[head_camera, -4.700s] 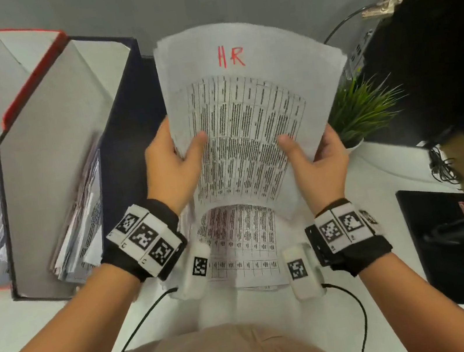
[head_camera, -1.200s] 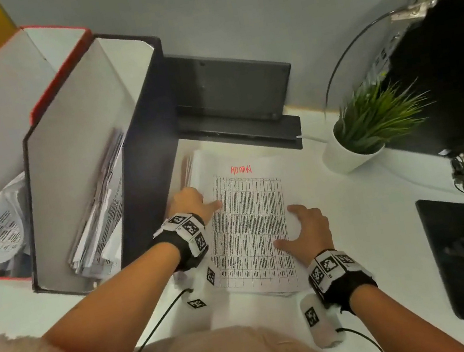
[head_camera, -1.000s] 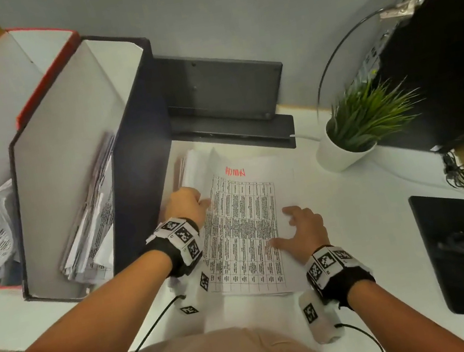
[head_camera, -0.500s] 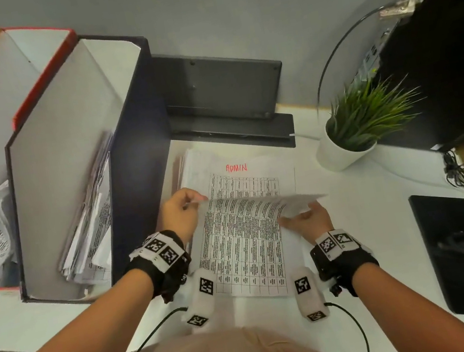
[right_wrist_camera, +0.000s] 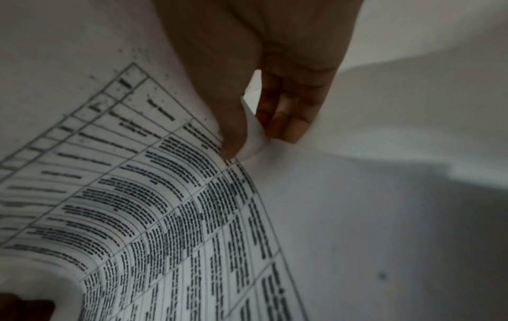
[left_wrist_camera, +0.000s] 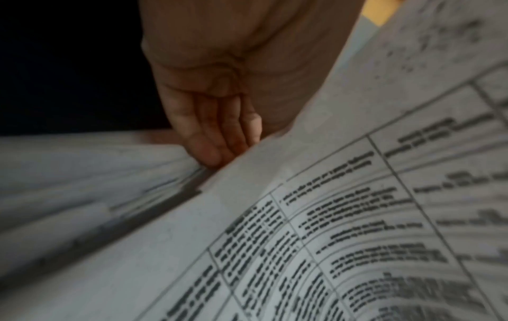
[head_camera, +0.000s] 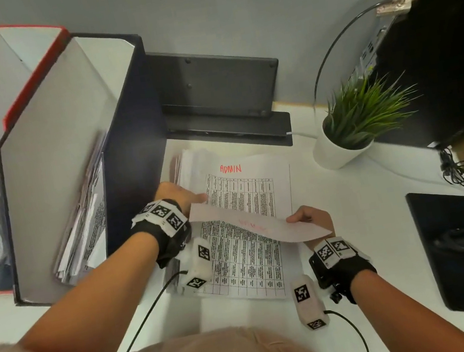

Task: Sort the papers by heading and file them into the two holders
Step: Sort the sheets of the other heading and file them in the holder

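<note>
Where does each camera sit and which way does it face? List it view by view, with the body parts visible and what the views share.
Head: worn on the head, looking down at the desk; shows both forearms, left hand, right hand, top sheet, paper stack.
Left wrist: looks along the palm to fingers at the stack's edge.
Right wrist: looks along the palm; thumb and fingers pinch the sheet's corner.
Shared: all three show the lifted printed-table sheet.

Black wristbands (head_camera: 162, 236) bearing white coded tags, black cables (head_camera: 136, 330) trailing.
</note>
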The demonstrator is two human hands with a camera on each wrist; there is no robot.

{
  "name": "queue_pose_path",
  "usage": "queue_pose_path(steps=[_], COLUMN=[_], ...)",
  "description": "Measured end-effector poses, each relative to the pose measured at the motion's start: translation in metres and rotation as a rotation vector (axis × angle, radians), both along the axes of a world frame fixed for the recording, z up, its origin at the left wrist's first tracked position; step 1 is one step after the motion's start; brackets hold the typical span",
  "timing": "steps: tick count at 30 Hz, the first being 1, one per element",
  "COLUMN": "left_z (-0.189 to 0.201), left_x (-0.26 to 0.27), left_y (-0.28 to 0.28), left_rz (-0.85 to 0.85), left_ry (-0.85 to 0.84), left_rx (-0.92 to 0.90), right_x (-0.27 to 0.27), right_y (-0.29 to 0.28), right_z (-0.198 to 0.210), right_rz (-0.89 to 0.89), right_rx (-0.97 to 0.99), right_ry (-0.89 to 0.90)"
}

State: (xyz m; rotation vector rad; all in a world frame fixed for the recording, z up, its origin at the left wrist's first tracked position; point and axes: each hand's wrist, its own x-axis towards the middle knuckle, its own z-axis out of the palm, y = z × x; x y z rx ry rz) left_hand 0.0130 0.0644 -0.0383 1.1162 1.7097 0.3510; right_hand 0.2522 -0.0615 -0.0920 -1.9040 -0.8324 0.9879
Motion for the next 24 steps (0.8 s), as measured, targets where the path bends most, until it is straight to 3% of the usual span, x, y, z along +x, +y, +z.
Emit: queue_pose_path(steps=[4, 10, 12, 14, 16, 19, 22, 24], left_z=[-0.006, -0.012, -0.014, -0.015, -0.015, -0.015, -0.010, -0.005], left_x=[0.003, 0.001, 0.000, 0.000, 0.000, -0.003, -0.005, -0.002], left_y=[-0.004, -0.009, -0.014, -0.021, -0.028, -0.033, -0.032, -0.029], left_rz=[-0.102, -0.251, -0.223, -0.176, -0.135, -0.050, 0.032, 0.028], left_ry=[0.169, 0.238, 0.187, 0.093, -0.065, -0.236, -0.367, -0.395], left_rx=[0.178, 0.333, 0.464, 0.596, 0.628, 0.515, 0.370, 0.315], right_x=[-0.001, -0.001, 0.000, 0.000, 0.002, 0.000, -0.005, -0.006], right_y=[0.002, 0.004, 0.005, 0.006, 0.009, 0.013, 0.011, 0.009], right_z=[-0.003, -0.004, -0.001, 0.001, 0.002, 0.005, 0.007, 0.006], right_rz=[-0.019, -0.112, -0.109, -0.017, 0.018, -0.001, -0.060, -0.034], right_rx=[-0.063, -0.071, -0.057, -0.022, 0.058, 0.050, 0.066, 0.077], right_ry=[-0.079, -0.060, -0.042, -0.138, -0.193, -0.230, -0.031, -0.023])
